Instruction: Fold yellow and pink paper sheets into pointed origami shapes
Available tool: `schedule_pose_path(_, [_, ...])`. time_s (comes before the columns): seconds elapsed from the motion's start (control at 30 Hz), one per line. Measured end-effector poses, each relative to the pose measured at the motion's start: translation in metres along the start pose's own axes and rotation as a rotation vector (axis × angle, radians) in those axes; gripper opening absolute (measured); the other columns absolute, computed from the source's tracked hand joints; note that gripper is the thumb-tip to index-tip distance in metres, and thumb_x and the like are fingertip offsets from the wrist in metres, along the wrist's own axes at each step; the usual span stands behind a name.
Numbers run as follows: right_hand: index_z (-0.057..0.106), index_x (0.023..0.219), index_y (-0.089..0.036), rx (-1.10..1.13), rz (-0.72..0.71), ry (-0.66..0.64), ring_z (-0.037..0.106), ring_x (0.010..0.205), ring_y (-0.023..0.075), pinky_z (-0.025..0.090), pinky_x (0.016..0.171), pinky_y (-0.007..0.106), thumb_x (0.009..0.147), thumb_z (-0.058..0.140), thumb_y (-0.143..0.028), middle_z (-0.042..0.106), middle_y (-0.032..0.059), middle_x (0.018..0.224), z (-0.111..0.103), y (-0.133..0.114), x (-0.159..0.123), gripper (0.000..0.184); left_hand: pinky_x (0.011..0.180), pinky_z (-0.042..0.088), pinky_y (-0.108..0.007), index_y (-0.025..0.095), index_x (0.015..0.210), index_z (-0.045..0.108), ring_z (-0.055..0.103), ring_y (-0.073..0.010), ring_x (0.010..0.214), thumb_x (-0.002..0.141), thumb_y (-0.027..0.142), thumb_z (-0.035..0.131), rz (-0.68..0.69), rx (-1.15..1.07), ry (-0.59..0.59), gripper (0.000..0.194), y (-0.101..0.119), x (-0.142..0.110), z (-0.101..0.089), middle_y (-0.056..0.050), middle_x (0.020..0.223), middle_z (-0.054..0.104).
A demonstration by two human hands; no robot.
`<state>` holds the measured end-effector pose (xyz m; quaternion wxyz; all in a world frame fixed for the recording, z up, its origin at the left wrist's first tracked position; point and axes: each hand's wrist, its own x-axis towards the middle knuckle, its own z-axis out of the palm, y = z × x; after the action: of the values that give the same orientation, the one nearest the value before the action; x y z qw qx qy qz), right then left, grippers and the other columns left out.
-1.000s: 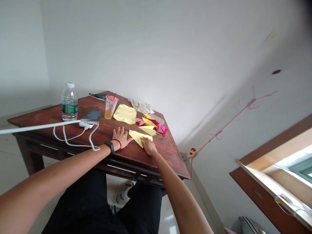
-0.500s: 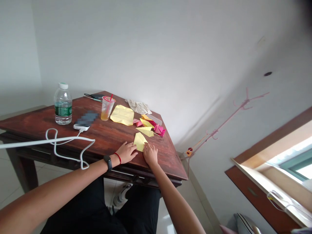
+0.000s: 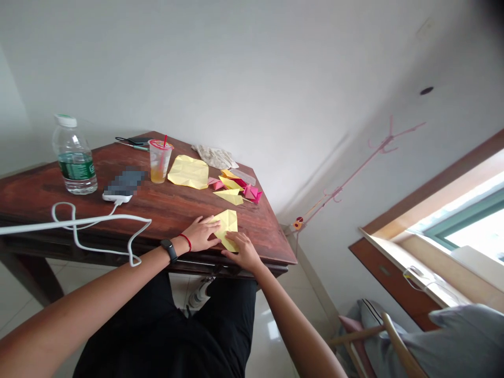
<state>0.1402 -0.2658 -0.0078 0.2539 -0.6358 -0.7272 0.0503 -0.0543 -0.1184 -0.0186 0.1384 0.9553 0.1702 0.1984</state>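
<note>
A folded sheet of yellow paper (image 3: 229, 220) lies near the table's front edge, creased, with a pointed lower end. My left hand (image 3: 200, 234) rests at its left side, fingers spread and fingertips on the paper. At the lower right of the sheet is my right hand (image 3: 244, 252), its fingers stretched over the paper and the thumb apart. Just beyond lies a folded pale-yellow paper piece (image 3: 230, 196). Behind it sit several pink and yellow folded papers (image 3: 248, 190), and a larger creased yellow sheet (image 3: 189, 171) is spread flat to their left.
A water bottle (image 3: 76, 157) stands at the left, beside a phone (image 3: 125, 184) with a white cable (image 3: 106, 217). A plastic cup with a red straw (image 3: 158, 161) is farther back, near a crumpled cloth (image 3: 216, 157). The wooden table (image 3: 268, 236) meets the wall behind.
The yellow paper has turned and its pointed end now faces me. My right hand has moved down to the sheet's lower edge, and the camera view has shifted.
</note>
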Motion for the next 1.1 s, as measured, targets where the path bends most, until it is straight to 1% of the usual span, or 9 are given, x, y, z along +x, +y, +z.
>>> schedule_pose_path(0.13, [0.066, 0.135, -0.024, 0.102, 0.059, -0.019, 0.058, 0.133, 0.0287, 0.042, 0.115, 0.044, 0.087, 0.073, -0.046, 0.066, 0.0093, 0.14, -0.005, 0.001, -0.007, 0.053, 0.122, 0.022, -0.054, 0.024, 0.143, 0.058, 0.034, -0.0307, 0.151, 0.097, 0.059, 0.051, 0.018, -0.012, -0.058, 0.058, -0.001, 0.0, -0.001, -0.009, 0.155, 0.052])
schedule_pose_path(0.23, [0.07, 0.128, -0.022, 0.187, 0.137, 0.024, 0.067, 0.121, 0.0291, 0.05, 0.106, 0.041, 0.088, 0.071, -0.045, 0.073, 0.0092, 0.128, -0.009, 0.002, -0.011, 0.047, 0.123, 0.021, -0.055, 0.024, 0.142, 0.059, 0.037, -0.031, 0.15, 0.094, 0.063, 0.054, 0.012, -0.023, -0.07, 0.063, -0.002, 0.001, -0.002, -0.01, 0.155, 0.052])
schedule_pose_path(0.33, [0.077, 0.115, -0.023, 0.217, 0.159, 0.065, 0.071, 0.109, 0.0293, 0.053, 0.098, 0.041, 0.092, 0.066, -0.042, 0.078, 0.0077, 0.115, -0.012, 0.002, -0.011, 0.032, 0.123, 0.022, -0.055, 0.025, 0.139, 0.062, 0.038, -0.0302, 0.149, 0.093, 0.061, 0.057, 0.007, -0.042, -0.052, 0.059, -0.003, 0.002, -0.001, -0.009, 0.154, 0.054])
schedule_pose_path(0.5, [0.079, 0.094, -0.021, 0.296, 0.181, 0.179, 0.071, 0.091, 0.0255, 0.053, 0.084, 0.034, 0.094, 0.062, -0.037, 0.08, 0.006, 0.098, -0.018, -0.001, 0.002, 0.023, 0.12, 0.033, -0.05, 0.024, 0.128, 0.071, 0.05, -0.0306, 0.141, 0.095, 0.044, 0.058, -0.035, -0.103, 0.042, 0.041, -0.005, 0.003, 0.003, -0.008, 0.139, 0.067])
schedule_pose_path(0.7, [0.075, 0.079, -0.018, 0.458, 0.254, 0.353, 0.064, 0.074, 0.0193, 0.049, 0.072, 0.029, 0.082, 0.076, -0.042, 0.073, 0.0016, 0.075, -0.023, 0.007, 0.028, 0.024, 0.103, 0.05, -0.04, 0.02, 0.103, 0.08, 0.07, -0.0295, 0.112, 0.095, 0.036, 0.057, -0.12, -0.261, 0.184, 0.03, -0.013, 0.007, 0.003, -0.012, 0.115, 0.078])
schedule_pose_path(0.77, [0.076, 0.092, -0.019, 0.549, 0.277, 0.409, 0.065, 0.077, 0.0189, 0.051, 0.072, 0.029, 0.078, 0.079, -0.044, 0.074, 0.0018, 0.08, -0.02, 0.013, 0.036, 0.029, 0.096, 0.053, -0.037, 0.02, 0.095, 0.081, 0.073, -0.0288, 0.102, 0.094, 0.037, 0.058, -0.154, -0.323, 0.218, 0.028, -0.015, 0.008, 0.001, -0.011, 0.106, 0.08])
schedule_pose_path(0.87, [0.072, 0.112, -0.021, 0.715, 0.299, 0.452, 0.069, 0.082, 0.0192, 0.055, 0.075, 0.03, 0.07, 0.085, -0.043, 0.077, 0.0036, 0.092, -0.011, 0.019, 0.045, 0.05, 0.085, 0.054, -0.031, 0.02, 0.089, 0.078, 0.075, -0.0269, 0.091, 0.093, 0.039, 0.059, -0.207, -0.414, 0.259, 0.027, -0.017, 0.007, -0.004, -0.009, 0.096, 0.081])
schedule_pose_path(0.93, [0.073, 0.108, -0.02, 0.812, 0.319, 0.465, 0.071, 0.082, 0.0199, 0.057, 0.076, 0.032, 0.064, 0.089, -0.042, 0.077, 0.0051, 0.093, -0.003, 0.021, 0.048, 0.051, 0.083, 0.053, -0.029, 0.019, 0.085, 0.076, 0.075, -0.0261, 0.091, 0.092, 0.04, 0.06, -0.239, -0.47, 0.286, 0.027, -0.018, 0.006, -0.007, -0.008, 0.094, 0.081])
schedule_pose_path(1.1, [0.074, 0.077, -0.017, 1.003, 0.389, 0.523, 0.071, 0.081, 0.0189, 0.057, 0.075, 0.03, 0.062, 0.089, -0.042, 0.078, 0.006, 0.09, 0.014, 0.02, 0.057, 0.032, 0.085, 0.054, -0.031, 0.018, 0.079, 0.073, 0.074, -0.0268, 0.093, 0.085, 0.042, 0.068, -0.311, -0.615, 0.316, 0.025, -0.02, 0.008, -0.011, -0.009, 0.092, 0.08])
